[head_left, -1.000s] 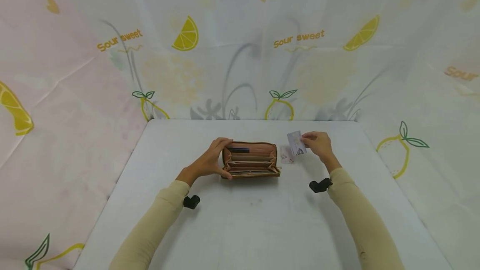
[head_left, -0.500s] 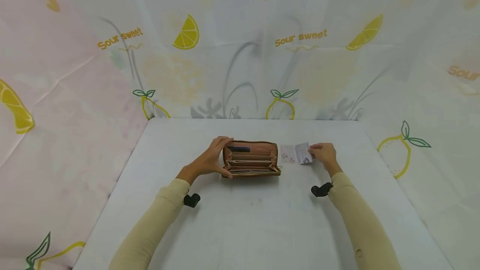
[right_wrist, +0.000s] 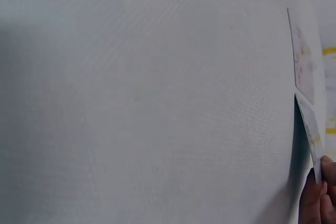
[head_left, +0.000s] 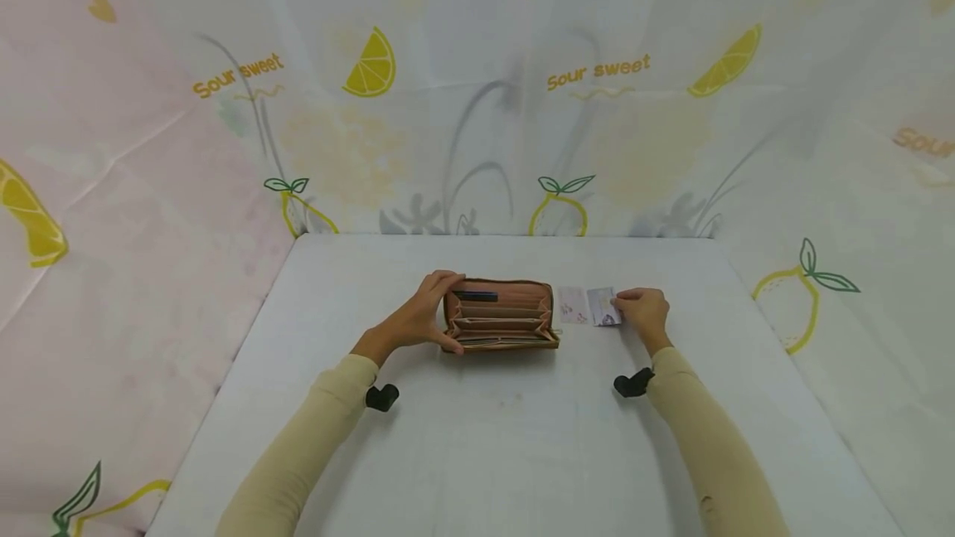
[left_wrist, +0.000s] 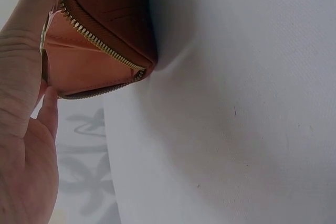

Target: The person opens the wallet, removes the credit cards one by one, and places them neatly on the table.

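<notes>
Wallet (head_left: 500,315), mid-table (head_left: 492,437), lying unzipped: left hand (head_left: 421,315) gripping its left end, dark card (head_left: 475,297) sitting in a far slot. Right hand (head_left: 640,310) pinching grey card (head_left: 603,307) low beside pale card (head_left: 573,305).

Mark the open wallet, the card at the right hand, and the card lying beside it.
wallet (head_left: 498,315): head view, on its open inner pockets.
grey card (head_left: 603,307): head view, middle of its face, right hand (head_left: 642,311) at its edge.
pale card (head_left: 573,305): head view, middle of its face.
</notes>
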Tool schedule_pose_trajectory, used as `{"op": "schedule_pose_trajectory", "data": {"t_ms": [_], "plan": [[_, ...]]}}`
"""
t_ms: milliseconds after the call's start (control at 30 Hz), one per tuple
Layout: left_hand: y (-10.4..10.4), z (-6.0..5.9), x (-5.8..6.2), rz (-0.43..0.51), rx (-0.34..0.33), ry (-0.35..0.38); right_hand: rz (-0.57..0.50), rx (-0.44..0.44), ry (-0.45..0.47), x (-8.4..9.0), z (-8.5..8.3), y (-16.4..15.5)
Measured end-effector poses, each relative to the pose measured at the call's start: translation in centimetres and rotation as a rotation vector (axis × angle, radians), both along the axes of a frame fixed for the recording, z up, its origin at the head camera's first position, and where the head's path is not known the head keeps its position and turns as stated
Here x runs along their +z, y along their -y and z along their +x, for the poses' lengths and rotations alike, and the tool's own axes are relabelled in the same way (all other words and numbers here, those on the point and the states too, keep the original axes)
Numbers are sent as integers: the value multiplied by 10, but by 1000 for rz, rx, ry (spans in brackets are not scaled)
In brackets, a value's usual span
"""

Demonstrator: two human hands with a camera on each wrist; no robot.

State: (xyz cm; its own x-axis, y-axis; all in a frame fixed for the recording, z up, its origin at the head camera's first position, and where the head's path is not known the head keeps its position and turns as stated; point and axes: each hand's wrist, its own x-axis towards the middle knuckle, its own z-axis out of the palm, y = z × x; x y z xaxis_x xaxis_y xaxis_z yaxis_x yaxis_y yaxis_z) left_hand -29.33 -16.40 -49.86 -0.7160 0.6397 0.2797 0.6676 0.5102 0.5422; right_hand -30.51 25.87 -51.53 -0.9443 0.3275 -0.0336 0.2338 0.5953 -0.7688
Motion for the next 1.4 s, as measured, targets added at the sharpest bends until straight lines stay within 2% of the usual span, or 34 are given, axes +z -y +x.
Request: {"op": "schedule_pose_trajectory", "data": {"t_ms": [267,433,667,800,967,1267,1400], "plan": [[-1,0,0,-5,-4,0,-14,7,34,0,-1,5],[0,1,1,-4,-3,1,15,37,51,0,-2,7],[-3,1,2,0,-4,-21,159,109,42,0,-4,10],[-3,1,1,9,-4,-31,205,151,25,6,-5,15],[-1,3,-1,-2,12,-15,250,244,-98,19,-6,38],[0,3,0,-3,13,18,248,417,-445,59,-11,103],[-1,2,0,-13,7,2,238,504,-517,74,-6,127]]}}
